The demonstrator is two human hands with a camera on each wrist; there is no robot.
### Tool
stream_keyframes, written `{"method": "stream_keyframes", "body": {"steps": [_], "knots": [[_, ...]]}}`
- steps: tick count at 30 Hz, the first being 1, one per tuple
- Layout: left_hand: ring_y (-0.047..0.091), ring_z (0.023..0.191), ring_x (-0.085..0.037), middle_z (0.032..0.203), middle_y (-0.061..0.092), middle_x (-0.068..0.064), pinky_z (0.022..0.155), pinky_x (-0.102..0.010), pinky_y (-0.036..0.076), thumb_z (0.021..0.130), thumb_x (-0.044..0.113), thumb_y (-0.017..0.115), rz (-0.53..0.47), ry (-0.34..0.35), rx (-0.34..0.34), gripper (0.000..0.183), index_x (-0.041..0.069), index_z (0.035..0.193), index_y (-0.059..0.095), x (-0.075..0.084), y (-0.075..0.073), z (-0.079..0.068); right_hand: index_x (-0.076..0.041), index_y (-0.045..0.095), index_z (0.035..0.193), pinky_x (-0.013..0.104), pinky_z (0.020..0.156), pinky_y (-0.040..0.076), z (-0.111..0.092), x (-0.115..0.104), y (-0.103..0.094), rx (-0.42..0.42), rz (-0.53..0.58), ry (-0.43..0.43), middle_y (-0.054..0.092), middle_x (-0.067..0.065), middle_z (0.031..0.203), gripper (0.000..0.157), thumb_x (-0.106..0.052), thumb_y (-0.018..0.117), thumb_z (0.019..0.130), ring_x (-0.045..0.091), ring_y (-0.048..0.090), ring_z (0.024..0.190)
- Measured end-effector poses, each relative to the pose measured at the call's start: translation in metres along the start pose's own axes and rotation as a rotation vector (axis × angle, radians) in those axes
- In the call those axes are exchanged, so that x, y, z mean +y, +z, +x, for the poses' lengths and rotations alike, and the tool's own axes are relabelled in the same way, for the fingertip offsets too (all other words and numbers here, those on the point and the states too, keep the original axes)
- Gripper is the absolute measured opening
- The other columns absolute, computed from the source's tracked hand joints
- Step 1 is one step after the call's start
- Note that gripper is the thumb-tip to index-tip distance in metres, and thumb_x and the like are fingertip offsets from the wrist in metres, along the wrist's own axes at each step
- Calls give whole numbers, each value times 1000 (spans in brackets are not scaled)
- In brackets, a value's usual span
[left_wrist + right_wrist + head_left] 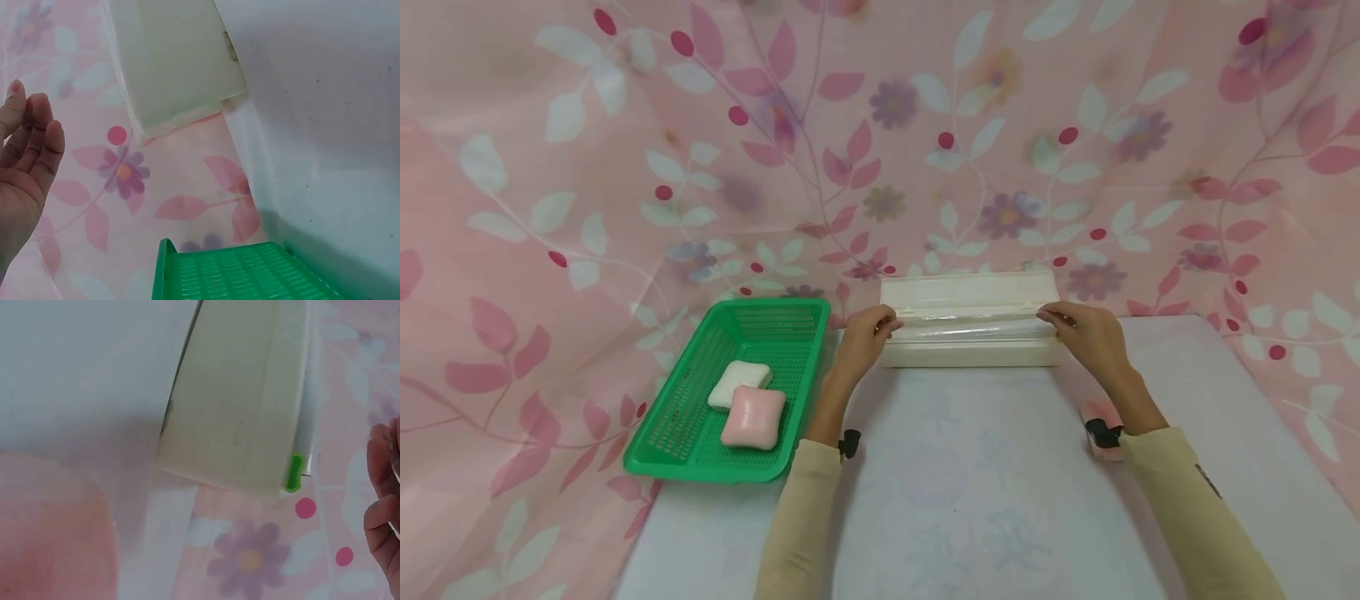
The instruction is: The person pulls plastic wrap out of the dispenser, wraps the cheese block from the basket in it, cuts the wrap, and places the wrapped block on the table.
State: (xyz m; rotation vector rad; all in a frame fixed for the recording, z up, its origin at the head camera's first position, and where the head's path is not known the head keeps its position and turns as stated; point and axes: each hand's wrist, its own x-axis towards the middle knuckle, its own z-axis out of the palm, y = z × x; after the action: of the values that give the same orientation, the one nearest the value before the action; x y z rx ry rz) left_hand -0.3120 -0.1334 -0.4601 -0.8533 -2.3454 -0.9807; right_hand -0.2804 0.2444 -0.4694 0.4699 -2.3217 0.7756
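Observation:
A white cling film dispenser [970, 357] stands at the back of the table, its lid [970, 289] raised against the curtain. Clear, shiny cling film [970, 327] stretches across its opening. At the film's left end, my left hand [865, 337] pinches the edge between thumb and fingers. My right hand [1090, 333] pinches the opposite end the same way. In the left wrist view, the left hand [25, 156] shows beside the dispenser's end [175, 56]. The right wrist view has the dispenser [231, 406] with a green piece [294, 473] at its corner, and the right fingers [382, 519] at the edge.
Left of the dispenser is a green plastic basket [726, 475] holding a white soap-like block [730, 382] and a pink one [754, 417]. Another pink object [1102, 410] lies under my right wrist, partly hidden. A floral curtain [895, 167] hangs behind the white-covered table [955, 500].

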Motion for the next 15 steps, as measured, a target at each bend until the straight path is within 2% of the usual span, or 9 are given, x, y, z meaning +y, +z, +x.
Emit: {"method": "stream_keyframes", "body": {"steps": [4, 8, 15], "knots": [[51, 64, -15, 73, 59, -5, 60, -28, 46, 88, 9, 74, 7, 16, 47, 12, 3, 82, 64, 5, -4, 0, -9, 78, 95, 18, 45, 30, 3, -4, -3, 47, -1, -45, 70, 5, 67, 17, -14, 82, 80, 19, 62, 53], [52, 62, -16, 72, 59, -6, 58, -28, 45, 86, 7, 75, 11, 43, 72, 12, 2, 82, 65, 10, -8, -1, -8, 78, 94, 20, 44, 32, 3, -8, -9, 42, 20, -35, 68, 4, 64, 17, -12, 83, 78, 17, 60, 51], [52, 65, -15, 74, 60, -6, 59, -27, 45, 88, 7, 73, 9, 56, 76, 11, 1, 84, 65, 17, -12, -2, -8, 79, 95, 22, 41, 34, 1, -16, -19, 42, 3, -48, 68, 3, 62, 18, -12, 84, 77, 18, 62, 53]]}}
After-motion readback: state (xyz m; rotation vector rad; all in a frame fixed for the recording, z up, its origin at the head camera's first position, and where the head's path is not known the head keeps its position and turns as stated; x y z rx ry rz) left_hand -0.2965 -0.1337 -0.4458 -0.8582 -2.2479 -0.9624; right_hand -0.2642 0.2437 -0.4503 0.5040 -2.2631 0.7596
